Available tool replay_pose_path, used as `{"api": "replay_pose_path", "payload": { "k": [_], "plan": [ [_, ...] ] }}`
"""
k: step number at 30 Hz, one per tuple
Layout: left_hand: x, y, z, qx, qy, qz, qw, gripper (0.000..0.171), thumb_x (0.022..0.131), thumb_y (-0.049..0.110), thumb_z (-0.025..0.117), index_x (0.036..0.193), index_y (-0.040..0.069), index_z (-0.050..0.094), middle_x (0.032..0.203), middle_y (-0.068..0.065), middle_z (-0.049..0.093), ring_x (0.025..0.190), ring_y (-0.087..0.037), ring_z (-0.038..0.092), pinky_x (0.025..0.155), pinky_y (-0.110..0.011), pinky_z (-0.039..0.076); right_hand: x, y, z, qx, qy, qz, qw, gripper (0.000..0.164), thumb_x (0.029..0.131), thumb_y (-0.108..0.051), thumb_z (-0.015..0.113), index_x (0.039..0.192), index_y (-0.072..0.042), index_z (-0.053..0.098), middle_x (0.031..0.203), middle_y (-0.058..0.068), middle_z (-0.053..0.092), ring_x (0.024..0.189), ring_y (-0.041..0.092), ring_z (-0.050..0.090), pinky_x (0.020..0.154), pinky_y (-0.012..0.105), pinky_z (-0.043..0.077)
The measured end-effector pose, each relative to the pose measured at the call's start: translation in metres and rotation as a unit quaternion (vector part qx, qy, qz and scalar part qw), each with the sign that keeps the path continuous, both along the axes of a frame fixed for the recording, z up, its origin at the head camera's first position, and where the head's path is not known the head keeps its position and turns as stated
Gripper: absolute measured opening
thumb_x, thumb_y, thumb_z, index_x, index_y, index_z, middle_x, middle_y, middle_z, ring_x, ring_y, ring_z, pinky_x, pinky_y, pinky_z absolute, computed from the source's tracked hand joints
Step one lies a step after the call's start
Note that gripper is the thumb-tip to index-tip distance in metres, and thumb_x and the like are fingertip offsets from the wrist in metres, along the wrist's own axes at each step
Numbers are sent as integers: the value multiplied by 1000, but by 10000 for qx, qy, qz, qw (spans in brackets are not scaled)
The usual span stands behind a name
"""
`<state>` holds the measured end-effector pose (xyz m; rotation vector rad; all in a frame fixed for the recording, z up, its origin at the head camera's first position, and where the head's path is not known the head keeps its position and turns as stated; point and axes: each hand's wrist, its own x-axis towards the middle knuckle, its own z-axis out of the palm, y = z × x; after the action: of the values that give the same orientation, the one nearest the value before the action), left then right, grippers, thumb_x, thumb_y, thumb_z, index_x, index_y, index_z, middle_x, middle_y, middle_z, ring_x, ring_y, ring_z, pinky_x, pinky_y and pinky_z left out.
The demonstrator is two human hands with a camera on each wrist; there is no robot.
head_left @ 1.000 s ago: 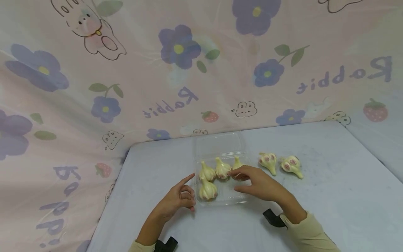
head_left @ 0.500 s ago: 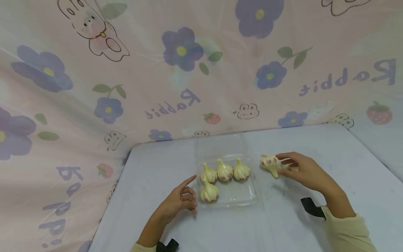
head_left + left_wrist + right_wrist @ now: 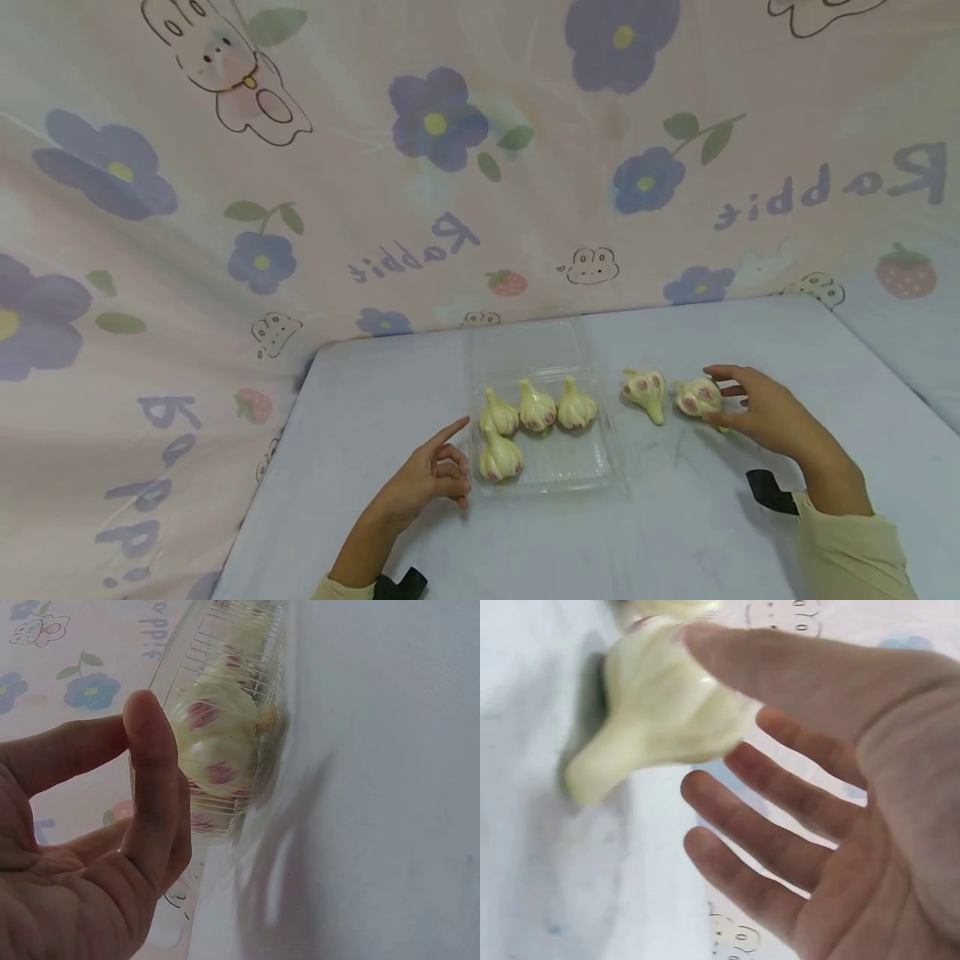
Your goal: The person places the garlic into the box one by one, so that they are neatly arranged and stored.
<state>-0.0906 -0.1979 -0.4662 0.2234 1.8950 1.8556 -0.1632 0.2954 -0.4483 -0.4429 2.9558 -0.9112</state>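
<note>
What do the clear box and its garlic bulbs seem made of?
Clear clamshell box: probably thin plastic, glossy; its ribbed wall is see-through and catches highlights. Garlic bulbs: smooth, slightly shiny, cream with purplish patches; possibly moulded plastic, but real garlic can't be ruled out.

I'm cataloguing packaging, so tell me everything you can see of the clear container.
The clear container looks like thin, see-through plastic, with ribbed walls. Its lid is open, folded back on the far side. It sits on the white table, holding four garlic bulbs: three in a row toward the far side, one nearer at the left. The left hand is at its left edge; contact there is hard to tell.
</note>
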Motion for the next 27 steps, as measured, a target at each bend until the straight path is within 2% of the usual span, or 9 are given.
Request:
{"api": "replay_pose_path", "payload": {
  "k": [6,11,16,19,23,27],
  "plan": [
    [-1,0,1,-42,-3,-60,10000,94,87,-8,65,161,19,15,100,-4,51,76,-13,61,72,-34,62,-4,7,-10,251,-364,-173,9989,80,83,-31,80,144,3,41,129,32,57,114,52,57,82,61,51],
    [-5,1,7,-65,127,-125,9998,92,87,-5,66,161,20,16,103,-5,51,78,-13,62,74,-36,61,-7,15,-7,470,-504,-420,9967,70,86,-30,76,138,3,44,120,29,64,109,51,59,81,61,49],
    [-6,0,7,-136,132,-48,9998,90,87,-4,66,160,18,19,104,-6,49,78,-15,62,74,-34,61,-8,19,-6,521,-421,-456,9967,52,90,-34,71,125,2,56,113,26,68,104,47,62,78,56,51],
    [-3,-1,4,-176,9,-35,9998,90,87,-4,66,160,18,19,103,-5,49,78,-14,62,75,-33,61,-6,20,-7,534,-343,-475,9969,48,94,-39,67,120,0,60,112,27,67,103,46,63,76,54,52],
    [-1,-1,3,-132,-18,-27,9999,91,87,-5,66,160,18,19,103,-5,50,78,-14,62,74,-34,61,-4,20,-5,438,-54,-487,9978,45,98,-42,61,120,-3,62,112,28,68,102,46,65,75,56,53],
    [-2,-2,2,-97,78,-42,9999,91,86,-4,66,161,17,18,103,-6,49,78,-14,62,73,-33,60,-3,16,0,277,181,-517,9981,42,99,-41,60,121,-4,62,112,27,69,102,47,65,77,57,52]
  ]
}}
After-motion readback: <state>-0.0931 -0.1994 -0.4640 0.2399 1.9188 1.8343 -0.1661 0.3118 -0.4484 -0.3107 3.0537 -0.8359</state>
